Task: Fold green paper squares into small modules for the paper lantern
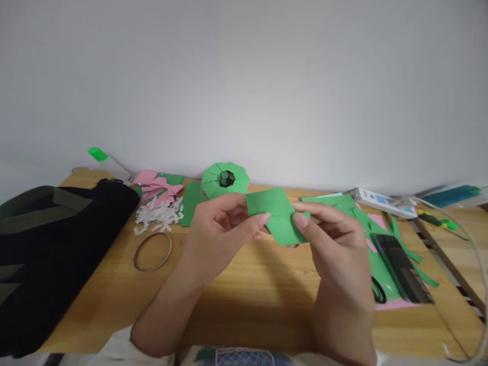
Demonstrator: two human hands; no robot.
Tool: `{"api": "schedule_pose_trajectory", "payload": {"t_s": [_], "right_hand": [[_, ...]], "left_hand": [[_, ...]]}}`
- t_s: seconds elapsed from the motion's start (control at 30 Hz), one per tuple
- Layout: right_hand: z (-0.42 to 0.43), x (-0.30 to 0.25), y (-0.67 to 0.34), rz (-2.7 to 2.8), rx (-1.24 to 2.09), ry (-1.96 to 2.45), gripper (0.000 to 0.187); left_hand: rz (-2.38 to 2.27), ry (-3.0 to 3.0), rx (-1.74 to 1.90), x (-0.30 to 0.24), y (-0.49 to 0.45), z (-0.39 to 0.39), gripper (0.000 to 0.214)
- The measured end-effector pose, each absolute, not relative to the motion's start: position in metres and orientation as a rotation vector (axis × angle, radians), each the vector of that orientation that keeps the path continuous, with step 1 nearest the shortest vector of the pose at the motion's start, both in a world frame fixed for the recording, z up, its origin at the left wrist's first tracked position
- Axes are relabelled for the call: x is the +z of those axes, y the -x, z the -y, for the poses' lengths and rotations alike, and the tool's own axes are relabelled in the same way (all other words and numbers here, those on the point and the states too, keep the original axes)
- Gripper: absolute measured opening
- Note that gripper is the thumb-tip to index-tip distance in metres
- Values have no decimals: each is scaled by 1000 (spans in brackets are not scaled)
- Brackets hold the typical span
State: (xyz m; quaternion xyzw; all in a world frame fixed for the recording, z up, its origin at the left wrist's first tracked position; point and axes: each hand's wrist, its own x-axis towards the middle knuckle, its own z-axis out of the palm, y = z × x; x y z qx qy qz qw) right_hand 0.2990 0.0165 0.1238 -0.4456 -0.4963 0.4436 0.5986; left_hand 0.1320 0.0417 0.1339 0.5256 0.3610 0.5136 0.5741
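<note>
Both of my hands hold one small green paper piece (277, 216) up above the wooden table (236, 290). My left hand (223, 226) pinches its left side, thumb on the front. On its right side my right hand (331, 229) pinches it the same way. The paper shows creases and is partly folded. Behind it a green folded paper wheel (224, 179) with a dark centre lies near the wall.
A black bag (53, 249) covers the table's left end. Pink folded paper (156, 187), white paper scraps (158, 216) and a tape ring (152, 251) lie left of centre. At the right are green sheets (354, 208), a dark phone (404, 267), a power strip (381, 200) and cables.
</note>
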Motion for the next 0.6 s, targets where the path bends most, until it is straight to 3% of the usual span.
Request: {"api": "schedule_pose_trajectory", "payload": {"t_s": [0.47, 0.6], "right_hand": [[-16, 124, -306, 1233, 1020, 1053, 15], [-13, 127, -305, 1295, 897, 1068, 18]], "left_hand": [[-761, -1363, 1131, 139, -123, -38, 30], [-780, -1424, 1159, 138, -121, -35, 26]]}}
